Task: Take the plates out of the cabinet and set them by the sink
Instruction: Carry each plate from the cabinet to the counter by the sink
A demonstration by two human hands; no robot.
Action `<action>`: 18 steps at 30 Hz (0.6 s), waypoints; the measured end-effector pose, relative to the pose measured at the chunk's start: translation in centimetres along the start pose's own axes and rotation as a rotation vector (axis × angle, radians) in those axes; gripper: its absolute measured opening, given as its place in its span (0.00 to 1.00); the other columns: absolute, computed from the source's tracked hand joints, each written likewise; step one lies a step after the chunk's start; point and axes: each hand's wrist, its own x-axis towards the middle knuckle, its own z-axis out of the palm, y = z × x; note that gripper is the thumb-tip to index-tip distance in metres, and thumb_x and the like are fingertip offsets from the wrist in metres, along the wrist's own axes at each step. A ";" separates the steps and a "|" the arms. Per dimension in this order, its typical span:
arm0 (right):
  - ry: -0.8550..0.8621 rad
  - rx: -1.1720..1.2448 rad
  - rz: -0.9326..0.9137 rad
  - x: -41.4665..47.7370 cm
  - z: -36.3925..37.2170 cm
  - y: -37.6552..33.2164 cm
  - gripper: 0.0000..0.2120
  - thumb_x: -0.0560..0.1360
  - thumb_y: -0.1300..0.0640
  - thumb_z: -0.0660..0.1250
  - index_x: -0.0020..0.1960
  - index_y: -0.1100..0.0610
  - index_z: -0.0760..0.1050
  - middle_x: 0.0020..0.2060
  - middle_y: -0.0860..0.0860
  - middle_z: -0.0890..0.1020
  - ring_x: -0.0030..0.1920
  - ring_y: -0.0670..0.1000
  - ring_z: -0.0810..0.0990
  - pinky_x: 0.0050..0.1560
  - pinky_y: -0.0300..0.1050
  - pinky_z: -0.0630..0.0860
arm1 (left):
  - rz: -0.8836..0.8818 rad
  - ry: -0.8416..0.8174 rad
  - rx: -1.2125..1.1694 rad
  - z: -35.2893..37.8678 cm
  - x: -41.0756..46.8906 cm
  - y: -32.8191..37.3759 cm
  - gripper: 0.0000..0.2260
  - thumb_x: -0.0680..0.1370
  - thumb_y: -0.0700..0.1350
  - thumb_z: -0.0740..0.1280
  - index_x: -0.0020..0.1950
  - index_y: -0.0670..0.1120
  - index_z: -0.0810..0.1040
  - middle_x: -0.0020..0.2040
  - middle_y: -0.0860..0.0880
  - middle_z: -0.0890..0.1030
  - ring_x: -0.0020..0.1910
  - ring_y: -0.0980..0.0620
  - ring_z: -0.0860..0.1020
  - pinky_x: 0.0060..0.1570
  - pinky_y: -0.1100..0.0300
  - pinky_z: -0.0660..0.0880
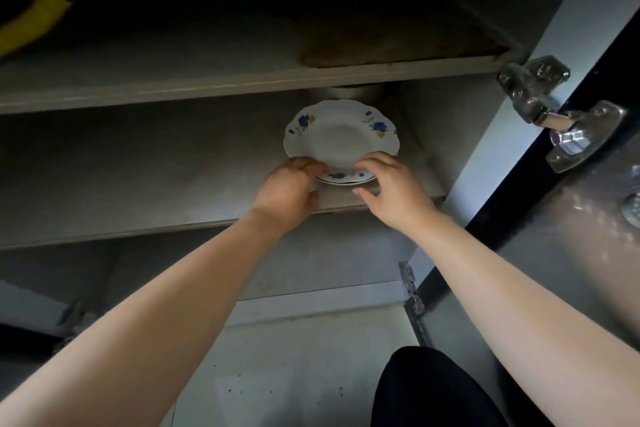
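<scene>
At the centre of the frame, the plates (341,135) sit stacked on the cabinet shelf (138,163). The left hand (289,189) and right hand (393,189) pinch the near rim; the tilted top plate could slip off.

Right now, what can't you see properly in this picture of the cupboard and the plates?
- Head view: how many plates are stacked; both hands cover the front edges.
- Left hand and right hand: the fingers under the rim are hidden, so the grip is unclear.
- The grey thing behind the plates is cut off by the shelf above.
- The yellow object is cropped and dark.
</scene>
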 end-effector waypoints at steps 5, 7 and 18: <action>-0.021 -0.013 -0.018 0.7 0.4 1.3 0.12 0.73 0.59 0.68 0.57 0.60 0.77 0.56 0.54 0.78 0.57 0.54 0.74 0.54 0.47 0.73 | 0.073 0.048 -0.038 0.3 1.1 -0.1 0.15 0.72 0.40 0.68 0.58 0.45 0.79 0.57 0.43 0.80 0.57 0.40 0.76 0.57 0.53 0.73; -0.001 0.007 -0.037 0.8 0.6 1.8 0.11 0.73 0.60 0.69 0.54 0.60 0.79 0.54 0.54 0.79 0.56 0.55 0.75 0.53 0.46 0.72 | 0.103 0.080 -0.069 0.3 1.2 -0.4 0.13 0.71 0.42 0.70 0.55 0.44 0.81 0.54 0.43 0.82 0.55 0.40 0.78 0.55 0.53 0.75; 0.059 0.076 -0.126 0.5 1.2 2.6 0.09 0.71 0.61 0.70 0.50 0.62 0.82 0.48 0.57 0.84 0.49 0.58 0.81 0.52 0.40 0.70 | 0.093 0.114 -0.159 0.1 1.3 -1.7 0.11 0.70 0.51 0.69 0.48 0.49 0.84 0.49 0.49 0.84 0.49 0.45 0.80 0.50 0.51 0.77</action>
